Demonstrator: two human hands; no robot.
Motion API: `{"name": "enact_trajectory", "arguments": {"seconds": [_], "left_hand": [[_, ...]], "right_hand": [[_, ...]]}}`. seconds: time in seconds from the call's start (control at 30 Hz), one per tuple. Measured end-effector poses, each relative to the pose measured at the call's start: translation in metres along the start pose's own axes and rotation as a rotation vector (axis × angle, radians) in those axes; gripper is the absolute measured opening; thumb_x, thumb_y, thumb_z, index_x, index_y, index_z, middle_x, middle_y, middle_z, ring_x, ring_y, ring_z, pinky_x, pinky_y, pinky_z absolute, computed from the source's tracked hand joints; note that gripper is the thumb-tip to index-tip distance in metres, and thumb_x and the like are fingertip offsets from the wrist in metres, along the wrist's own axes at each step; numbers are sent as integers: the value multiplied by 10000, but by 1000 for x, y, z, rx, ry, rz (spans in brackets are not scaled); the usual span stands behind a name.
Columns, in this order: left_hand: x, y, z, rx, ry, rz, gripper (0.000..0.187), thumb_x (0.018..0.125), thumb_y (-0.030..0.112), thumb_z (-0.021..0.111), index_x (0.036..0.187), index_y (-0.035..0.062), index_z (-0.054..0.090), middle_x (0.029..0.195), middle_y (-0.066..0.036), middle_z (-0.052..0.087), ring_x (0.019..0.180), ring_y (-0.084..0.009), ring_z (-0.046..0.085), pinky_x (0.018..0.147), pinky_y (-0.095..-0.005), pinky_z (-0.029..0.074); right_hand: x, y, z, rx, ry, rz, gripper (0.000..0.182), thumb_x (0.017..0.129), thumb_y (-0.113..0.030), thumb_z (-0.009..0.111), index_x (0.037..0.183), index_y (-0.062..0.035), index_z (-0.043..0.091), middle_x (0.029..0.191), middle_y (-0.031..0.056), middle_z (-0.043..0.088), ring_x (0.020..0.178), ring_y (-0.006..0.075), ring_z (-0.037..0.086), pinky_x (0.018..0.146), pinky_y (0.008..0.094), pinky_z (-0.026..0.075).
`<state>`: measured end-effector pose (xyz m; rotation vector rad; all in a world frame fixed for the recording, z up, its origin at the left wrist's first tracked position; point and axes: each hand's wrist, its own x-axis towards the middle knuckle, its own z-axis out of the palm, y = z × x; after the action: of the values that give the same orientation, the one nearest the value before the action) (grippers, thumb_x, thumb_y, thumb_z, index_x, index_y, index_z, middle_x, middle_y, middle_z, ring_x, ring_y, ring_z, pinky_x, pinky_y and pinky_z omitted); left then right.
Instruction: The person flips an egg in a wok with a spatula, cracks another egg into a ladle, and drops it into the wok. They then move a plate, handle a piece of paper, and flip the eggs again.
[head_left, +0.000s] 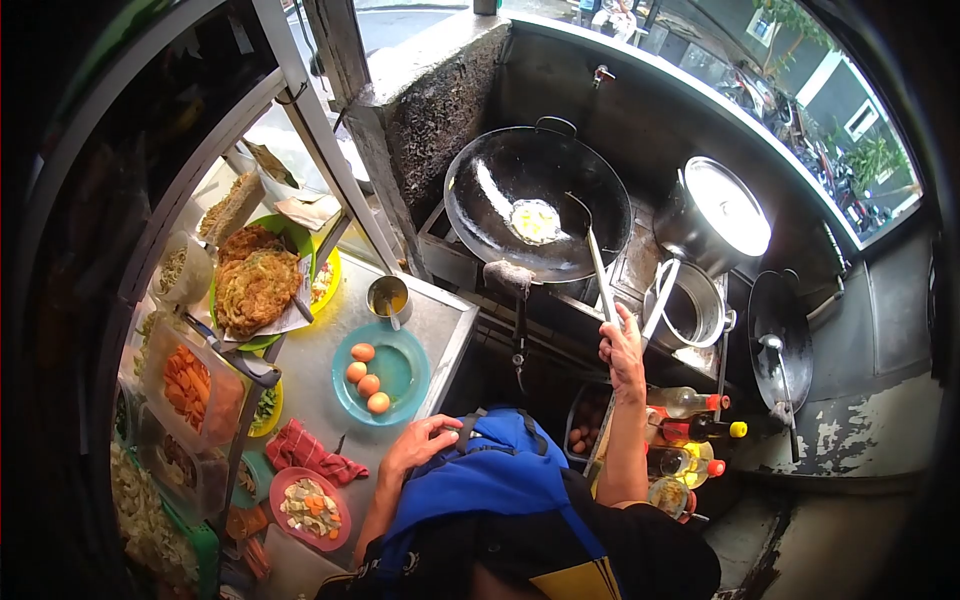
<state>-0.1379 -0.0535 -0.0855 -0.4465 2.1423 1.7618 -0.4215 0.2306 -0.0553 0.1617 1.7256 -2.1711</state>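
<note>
My right hand (623, 348) is closed around the handle of a long wok spatula (597, 262), whose far end rests inside a large black wok (490, 215). A frying egg (535, 221) lies in the wok, left of the spatula. My left hand (425, 441) lies against the blue bag (480, 470) at my front, its fingers loosely extended with nothing visible in them. Near it on the metal counter is a teal plate (408, 372) with several brown eggs (368, 384). A metal cup (389, 301) stands just beyond the plate.
A lidded pot (712, 215), an open saucepan (692, 305) and a smaller wok (778, 340) stand to the right. Several bottles (690, 430) sit beside my right forearm. On the left are fried omelettes (255, 280), a carrot container (190, 390) and a pink plate (340, 535).
</note>
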Motion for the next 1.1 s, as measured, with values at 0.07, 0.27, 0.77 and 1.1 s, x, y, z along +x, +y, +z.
{"name": "enact_trajectory", "arguments": {"seconds": [0.07, 0.27, 0.77, 1.1], "left_hand": [[0, -3, 1, -21, 5, 2, 315, 919, 213, 673, 1189, 52, 677, 850, -11, 646, 766, -73, 563, 704, -243, 472], [1, -3, 1, -19, 11, -4, 318, 913, 208, 675, 1193, 57, 677, 864, -17, 656, 781, -76, 576, 720, -244, 480], [1, 1, 2, -8, -8, -19, 320, 908, 217, 678, 1183, 53, 676, 856, -18, 654, 783, -80, 572, 719, -247, 476], [0, 11, 1, -18, -23, -46, 315, 912, 215, 678, 1182, 54, 674, 860, -8, 649, 789, -76, 564, 730, -243, 476]], "right_hand": [[0, -1, 1, 3, 2, 2, 617, 890, -21, 595, 1454, -62, 348, 764, -26, 519, 471, 21, 409, 428, 189, 324], [0, 1, 1, -2, 6, 5, 631, 886, -17, 593, 1462, -52, 337, 760, -26, 514, 467, 26, 402, 426, 198, 327], [-1, -1, 5, 3, 26, -3, 608, 883, -35, 604, 1443, -37, 368, 771, -8, 519, 479, 36, 424, 416, 191, 331], [-3, -2, 2, -15, -9, 23, 636, 894, -31, 592, 1476, -78, 339, 803, 0, 536, 504, 40, 417, 457, 199, 332]]}}
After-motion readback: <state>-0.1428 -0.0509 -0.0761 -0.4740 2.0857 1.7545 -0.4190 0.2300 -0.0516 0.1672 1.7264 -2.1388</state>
